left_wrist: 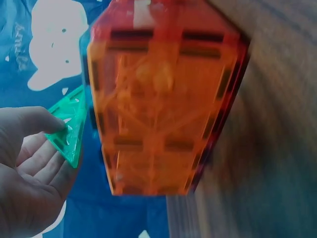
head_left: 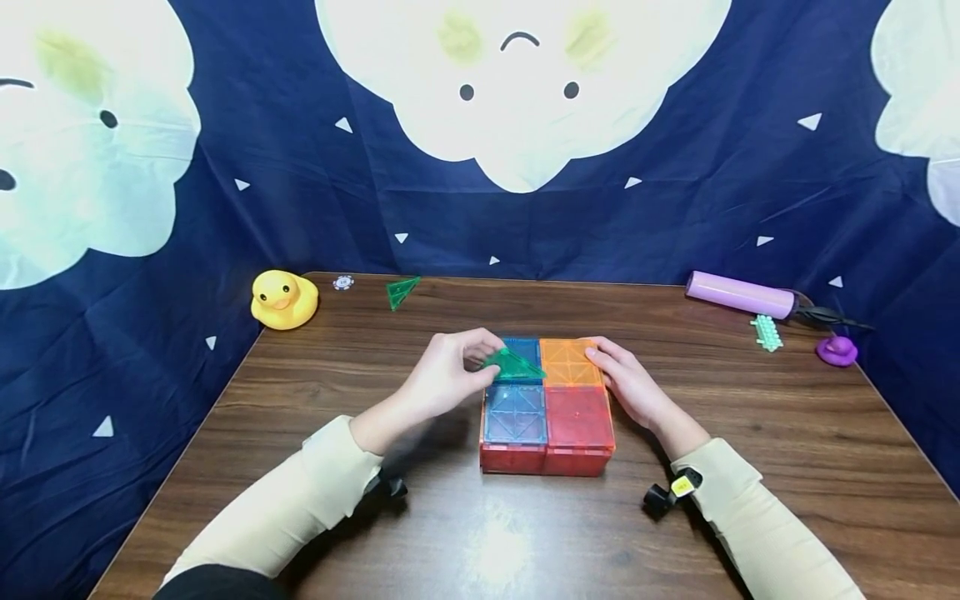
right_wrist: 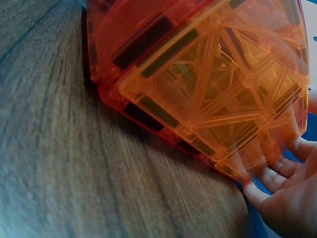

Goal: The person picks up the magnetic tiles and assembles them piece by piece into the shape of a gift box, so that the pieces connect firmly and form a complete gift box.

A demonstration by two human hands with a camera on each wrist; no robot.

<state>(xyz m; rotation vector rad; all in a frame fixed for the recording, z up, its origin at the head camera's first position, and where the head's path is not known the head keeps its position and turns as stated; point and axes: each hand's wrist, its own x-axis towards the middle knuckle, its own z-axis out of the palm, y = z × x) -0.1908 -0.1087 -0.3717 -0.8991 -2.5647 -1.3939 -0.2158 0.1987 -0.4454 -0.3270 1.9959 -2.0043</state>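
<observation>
A low box of translucent magnetic tiles (head_left: 581, 417) stands on the table, with two blue squares, an orange one and a red one on top. Between thumb and fingers, my left hand (head_left: 447, 372) pinches a green triangle tile (head_left: 517, 367) over the back blue square (head_left: 522, 345). That triangle (left_wrist: 72, 124) appears tilted beside the box in the left wrist view; whether it touches the top I cannot tell. My right hand (head_left: 628, 382) rests against the box's back right corner, fingers extended. Through the orange side (right_wrist: 213, 99), its fingers partly show in the right wrist view.
Another green triangle tile (head_left: 401, 292) lies at the back left, near a poker chip (head_left: 342, 282) and a yellow rubber duck (head_left: 284, 300). At the back right are a pink cylinder (head_left: 738, 293) with a black cord, a mint bumpy piece (head_left: 767, 332) and a purple duck (head_left: 837, 351).
</observation>
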